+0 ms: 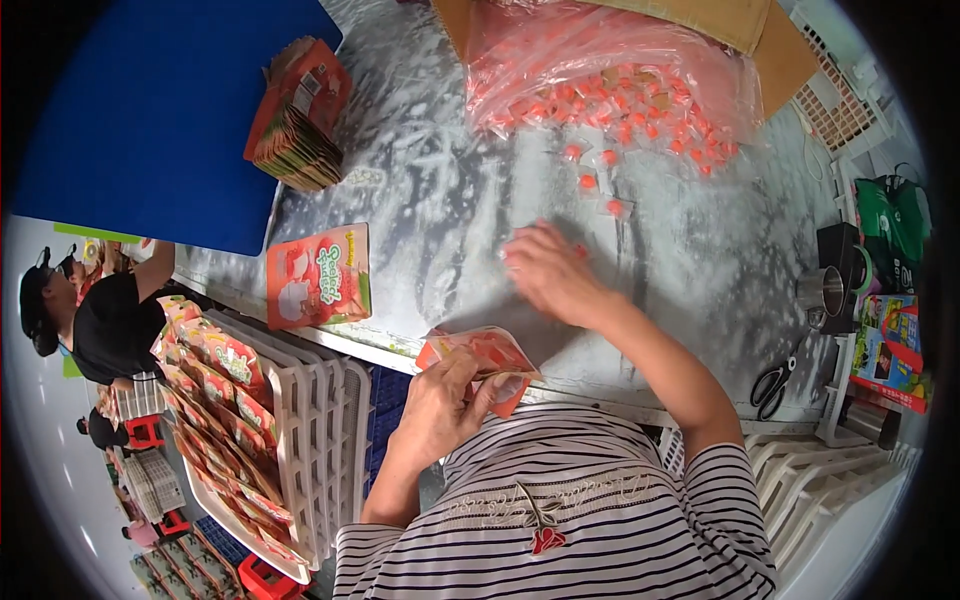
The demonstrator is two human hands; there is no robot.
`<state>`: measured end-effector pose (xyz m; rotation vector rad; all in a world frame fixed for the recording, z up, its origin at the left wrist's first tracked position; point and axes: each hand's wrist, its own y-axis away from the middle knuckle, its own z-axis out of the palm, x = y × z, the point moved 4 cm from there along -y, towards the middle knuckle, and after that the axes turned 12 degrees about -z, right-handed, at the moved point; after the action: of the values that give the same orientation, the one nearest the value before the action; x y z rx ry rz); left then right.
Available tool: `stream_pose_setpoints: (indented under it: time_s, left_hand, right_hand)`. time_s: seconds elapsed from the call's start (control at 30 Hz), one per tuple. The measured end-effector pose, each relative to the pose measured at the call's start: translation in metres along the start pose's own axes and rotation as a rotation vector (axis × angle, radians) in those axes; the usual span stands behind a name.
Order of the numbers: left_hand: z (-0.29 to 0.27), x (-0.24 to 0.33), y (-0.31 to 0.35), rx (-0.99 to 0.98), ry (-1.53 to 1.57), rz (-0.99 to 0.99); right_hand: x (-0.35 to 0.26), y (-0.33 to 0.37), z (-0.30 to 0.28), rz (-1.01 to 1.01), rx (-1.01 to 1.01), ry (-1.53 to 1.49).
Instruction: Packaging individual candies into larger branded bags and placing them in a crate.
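Note:
My left hand (445,400) grips a red pouch (487,347) at the table's front edge, fingers and thumb on its side, its mouth gaping toward me. My right hand (555,275) is over the table beyond the pouch, smeared by motion; whether its fingers hold anything cannot be made out. A red wrapped candy (580,251) shows beside it. A few loose wrapped candies (587,182) lie farther off, in front of a heap of them (640,115) spilling from a clear plastic bag. Left of my left hand, another red pouch (318,277) lies flat.
A cardboard box (785,65) surrounds the bag at the back. Stacked pouches (297,120) stand beside a blue board (150,110). Left of me, white crates (330,430) hold filled-looking pouches (225,400). Scissors (772,388) and a metal cup (822,290) are at right. People work at far left.

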<state>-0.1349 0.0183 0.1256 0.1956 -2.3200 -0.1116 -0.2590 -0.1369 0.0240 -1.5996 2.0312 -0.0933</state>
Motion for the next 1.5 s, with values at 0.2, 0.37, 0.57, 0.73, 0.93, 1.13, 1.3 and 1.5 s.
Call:
stream_pose_setpoints:
  time_s: [0.2, 0.37, 0.57, 0.73, 0.93, 1.13, 1.3, 1.5]
  left_hand:
    - [0.0, 0.002, -0.007, -0.008, 0.018, 0.055]
    - [-0.001, 0.009, -0.008, -0.006, -0.01, 0.044]
    - [0.003, 0.002, -0.003, 0.006, -0.011, 0.037]
    - [0.001, 0.005, -0.006, -0.001, -0.019, 0.042]
    - [0.002, 0.008, -0.012, -0.009, -0.033, 0.049]
    - [0.003, 0.008, -0.012, 0.009, 0.009, 0.076]
    - [0.004, 0.011, -0.014, 0.005, 0.005, 0.07]
    - [0.004, 0.011, -0.015, 0.011, -0.005, 0.066]
  right_hand:
    - [0.006, 0.045, -0.036, 0.357, 0.224, 0.024]
    - [-0.006, 0.021, -0.017, 0.423, 0.012, 0.122]
    - [-0.003, 0.018, 0.015, 0.242, -0.067, 0.167]
    - [-0.011, 0.028, 0.0, 0.246, 0.009, 0.225]
    - [-0.007, 0.057, -0.008, 0.453, 0.028, 0.228]
    - [-0.02, 0.069, -0.026, 0.469, 0.035, 0.26]
    - [-0.015, 0.076, -0.021, 0.459, 0.03, 0.252]
    - [-0.014, 0.072, -0.024, 0.303, 0.168, 0.242]
